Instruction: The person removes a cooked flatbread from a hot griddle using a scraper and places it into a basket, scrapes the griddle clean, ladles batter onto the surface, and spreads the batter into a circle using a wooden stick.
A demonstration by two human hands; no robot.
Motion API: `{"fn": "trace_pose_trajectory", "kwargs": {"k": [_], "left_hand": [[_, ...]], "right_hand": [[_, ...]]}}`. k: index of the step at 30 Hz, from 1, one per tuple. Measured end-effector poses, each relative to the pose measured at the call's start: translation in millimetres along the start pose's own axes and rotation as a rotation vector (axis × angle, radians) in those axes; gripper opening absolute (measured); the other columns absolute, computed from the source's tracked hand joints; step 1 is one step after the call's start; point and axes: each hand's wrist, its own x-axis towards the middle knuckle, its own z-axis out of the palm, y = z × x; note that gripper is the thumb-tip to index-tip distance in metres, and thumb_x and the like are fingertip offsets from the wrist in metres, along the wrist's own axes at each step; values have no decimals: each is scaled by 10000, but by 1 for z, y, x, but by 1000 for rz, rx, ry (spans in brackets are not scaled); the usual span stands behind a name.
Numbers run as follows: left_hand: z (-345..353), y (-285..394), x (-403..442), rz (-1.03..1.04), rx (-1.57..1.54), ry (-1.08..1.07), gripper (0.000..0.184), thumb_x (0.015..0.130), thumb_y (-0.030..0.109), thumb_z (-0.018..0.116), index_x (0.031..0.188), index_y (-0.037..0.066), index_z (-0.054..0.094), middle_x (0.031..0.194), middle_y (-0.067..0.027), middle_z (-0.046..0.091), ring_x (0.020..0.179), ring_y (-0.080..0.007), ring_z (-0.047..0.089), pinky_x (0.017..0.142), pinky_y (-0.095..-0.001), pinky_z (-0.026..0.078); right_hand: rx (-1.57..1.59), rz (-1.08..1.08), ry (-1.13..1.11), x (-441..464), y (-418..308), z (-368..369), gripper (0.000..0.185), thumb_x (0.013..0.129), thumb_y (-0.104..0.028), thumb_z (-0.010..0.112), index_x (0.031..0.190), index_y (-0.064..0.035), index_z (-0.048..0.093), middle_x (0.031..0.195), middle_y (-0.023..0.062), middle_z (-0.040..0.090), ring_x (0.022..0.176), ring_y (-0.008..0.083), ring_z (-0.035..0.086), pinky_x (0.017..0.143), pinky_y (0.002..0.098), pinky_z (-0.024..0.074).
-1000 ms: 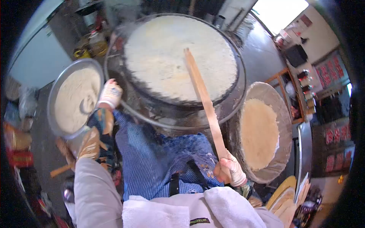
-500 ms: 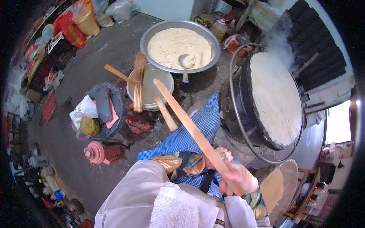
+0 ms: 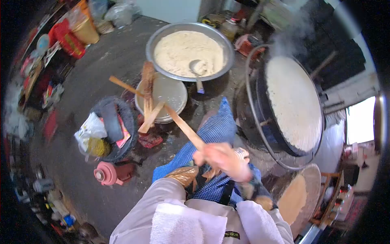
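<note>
My right hand (image 3: 223, 159), blurred by motion, is closed around the lower end of a flat wooden stick (image 3: 183, 124). The stick slants up and left, its far tip over the rim of a white bucket (image 3: 174, 90). Behind my right hand, part of my left hand (image 3: 243, 154) shows near the blue checked apron (image 3: 219, 122); its fingers are mostly hidden. A second wooden piece (image 3: 151, 118) slants at the bucket's near edge. There too stands a bundled brush (image 3: 148, 83), and another thin stick (image 3: 124, 85) leans out to the left.
A metal basin (image 3: 150, 49) of pale batter with a ladle (image 3: 198, 77) stands beyond the bucket. Right is a steaming round pan (image 3: 294, 105) inside a metal hoop (image 3: 248, 93). A pink flask (image 3: 106, 173) and a dark tub (image 3: 132, 140) of items stand left.
My right hand has moved up and left, over my left hand. The long stick no longer reaches across my lap. The wooden pieces by the bucket lie at different angles.
</note>
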Motion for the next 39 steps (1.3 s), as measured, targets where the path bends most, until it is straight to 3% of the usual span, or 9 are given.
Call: {"fn": "trace_pose_trajectory", "kwargs": {"k": [7,9,12,14,19,25,31,33,39], "left_hand": [[8,-16,16,54,61,127,393,902,345,553,1100,13,623,1129,-223,626,1071,-396,576,940,-429,458],[6,-17,18,-79,133,-56,444,940,399,467,1211,62,569,1256,-212,561,1214,-348,493,1027,-432,383],[4,-20,12,25,68,-33,412,994,321,364,1294,73,498,1395,-151,458,1275,-339,421,1094,-430,302],[-4,15,14,188,227,471,517,935,209,521,1385,-4,381,1357,-218,442,1268,-367,409,1103,-466,280],[-45,130,21,675,562,925,572,874,260,560,1329,-57,420,1295,-283,447,1210,-463,412,1049,-565,297],[-28,207,123,822,905,62,676,878,510,474,1306,-13,488,1356,-245,446,1309,-406,364,1115,-547,197],[47,250,283,1056,854,-78,901,735,597,616,1330,-52,426,1394,-260,412,1347,-404,328,1144,-469,219],[53,220,330,848,1117,-270,931,681,617,650,1296,-56,459,1389,-258,424,1351,-396,329,1142,-454,230],[-41,161,397,847,1107,-98,872,644,678,623,1128,-44,561,1230,-235,547,1254,-402,438,1089,-460,317]], "right_hand": [[39,-689,-168,-232,-46,-73,358,921,-189,478,853,98,682,908,337,636,877,445,639,766,526,514],[325,-700,49,-271,30,-49,371,896,-169,552,1113,131,570,940,338,635,905,453,630,811,513,500],[413,-176,536,-296,28,-9,658,885,-204,635,1374,107,324,954,257,667,942,310,650,859,432,484],[380,-145,612,-278,52,-7,437,907,-182,617,1242,63,481,818,158,671,753,199,654,695,334,508],[395,-163,1071,-256,118,-2,233,927,-175,597,1103,-25,570,660,28,595,509,70,522,453,230,411],[328,-28,1431,-315,152,30,556,895,-79,619,1419,-151,446,677,-15,574,514,53,502,453,216,431],[1018,-210,1470,-338,124,20,580,943,-170,581,1474,-159,349,569,-23,471,428,50,406,375,220,343],[1188,-285,1314,-334,120,-14,545,967,-238,558,1467,-181,351,526,-37,401,391,51,342,364,223,295],[1242,-435,1035,-297,116,-113,459,966,-254,566,1408,-246,443,540,-55,394,400,45,343,370,224,286]]}}
